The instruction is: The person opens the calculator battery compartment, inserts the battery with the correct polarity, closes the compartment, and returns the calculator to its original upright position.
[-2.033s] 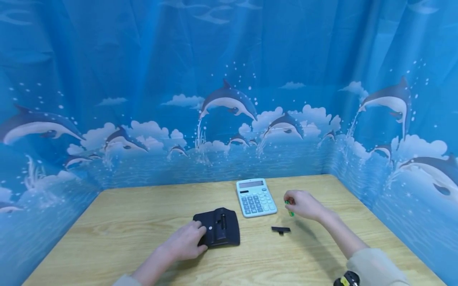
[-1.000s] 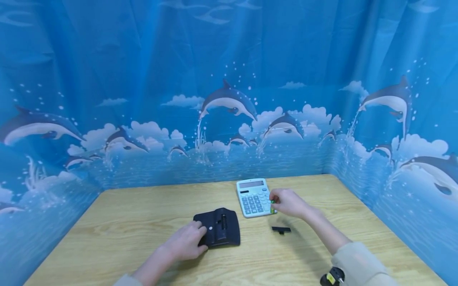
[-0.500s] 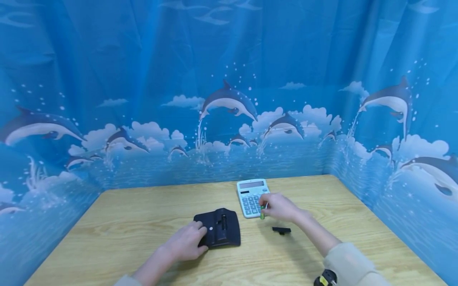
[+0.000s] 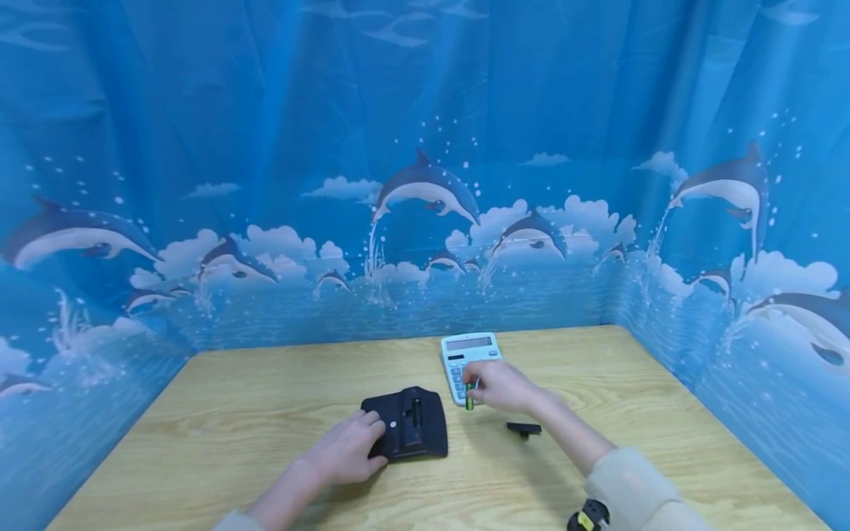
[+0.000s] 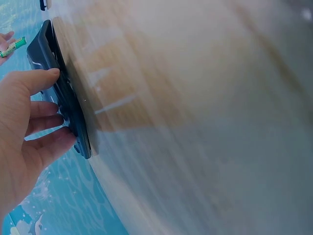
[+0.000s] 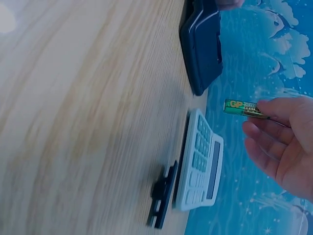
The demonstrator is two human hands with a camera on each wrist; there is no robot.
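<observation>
A black device lies on the table with its back up and its battery slot uncovered. My left hand grips its left side, thumb at the near edge and fingers over the border, as the left wrist view also shows. Between right thumb and fingertips I pinch a green GP battery. That right hand is above the table, right of the device, overlapping the calculator in the head view. The battery points downward there. A small black battery cover lies below the right forearm.
A pale blue calculator stands behind, its lower keys partly hidden by my right hand. The wooden table meets a blue dolphin-print curtain at the back and both sides.
My right hand has carried the battery leftward, from right of the calculator to in front of its lower keys, nearer the black device. My left hand and the device have stayed put.
</observation>
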